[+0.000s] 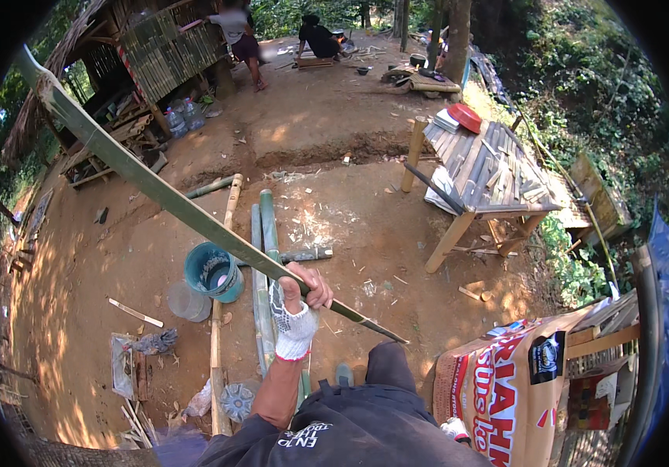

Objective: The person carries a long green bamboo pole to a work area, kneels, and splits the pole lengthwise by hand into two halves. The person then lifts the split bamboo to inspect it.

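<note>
A long split bamboo strip (167,194), green on its outer side, runs slantwise from the upper left down to the middle of the view. My left hand (299,303), in a white fingerless glove, is closed round it close to its lower, narrower end. That tip points down to the right, over the ground in front of my knee. My right hand (454,430), in a white glove, shows only in part beside my right hip, next to a big printed sack (459,381); its fingers are mostly hidden.
Bamboo poles (267,226) lie on the dirt ahead, beside a teal bucket (214,272). A chicken (155,342) is at the left. Bamboo pieces and a red basin (465,118) sit on a bamboo table (478,175). Two people (319,39) are near a hut (171,54) farther off.
</note>
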`<state>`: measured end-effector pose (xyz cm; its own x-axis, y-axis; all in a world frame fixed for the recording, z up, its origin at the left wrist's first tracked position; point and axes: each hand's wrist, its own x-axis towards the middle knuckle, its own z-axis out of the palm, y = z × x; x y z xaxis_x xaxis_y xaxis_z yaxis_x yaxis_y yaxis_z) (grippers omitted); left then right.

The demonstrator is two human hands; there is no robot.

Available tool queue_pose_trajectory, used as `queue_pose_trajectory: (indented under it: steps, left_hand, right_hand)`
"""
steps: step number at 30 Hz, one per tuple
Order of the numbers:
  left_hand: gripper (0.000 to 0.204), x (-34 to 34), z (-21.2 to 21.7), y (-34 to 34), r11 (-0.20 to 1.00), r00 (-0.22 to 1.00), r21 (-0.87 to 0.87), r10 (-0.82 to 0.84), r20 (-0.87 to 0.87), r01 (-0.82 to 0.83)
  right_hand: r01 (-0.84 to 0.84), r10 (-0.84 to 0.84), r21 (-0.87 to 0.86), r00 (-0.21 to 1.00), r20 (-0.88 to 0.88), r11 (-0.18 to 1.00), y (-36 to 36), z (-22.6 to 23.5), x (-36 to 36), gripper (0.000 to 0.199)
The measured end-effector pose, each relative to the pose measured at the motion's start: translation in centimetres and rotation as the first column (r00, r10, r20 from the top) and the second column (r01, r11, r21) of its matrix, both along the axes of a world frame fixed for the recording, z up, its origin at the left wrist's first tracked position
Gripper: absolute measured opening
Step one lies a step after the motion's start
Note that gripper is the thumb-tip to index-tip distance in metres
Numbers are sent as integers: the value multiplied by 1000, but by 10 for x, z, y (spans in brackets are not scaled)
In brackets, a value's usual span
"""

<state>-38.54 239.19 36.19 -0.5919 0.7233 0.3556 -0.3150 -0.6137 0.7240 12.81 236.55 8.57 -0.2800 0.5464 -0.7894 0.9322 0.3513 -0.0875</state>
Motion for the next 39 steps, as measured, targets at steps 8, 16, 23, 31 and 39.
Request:
queue_pose_trajectory:
  steps: [8, 16, 23, 31, 39]
  left_hand:
    - [53, -146, 21, 177, 991, 991, 132, 18, -132, 0]
    - [53, -280, 38, 350, 929, 917, 186, 353, -185, -321]
    - [52, -370, 10, 527, 818, 810, 156, 573, -128, -554]
    - [49, -505, -17, 780, 777, 775, 28, 629, -63, -628]
    - [48, -621, -26, 1008, 830, 834, -84, 549, -57, -552]
  right_hand:
    - [321, -318, -30, 919, -234, 947, 226, -187, -134, 43]
    - [300, -240, 159, 919, -314, 941, 641, -31, -421, 34]
    - [324, -106, 157, 663, -741, 933, 875, -17, -588, 19]
    - [220, -227, -56, 925, -306, 974, 955, -110, -629, 28]
    - [400, -384, -121, 684, -620, 909, 1170, -78, -796, 31]
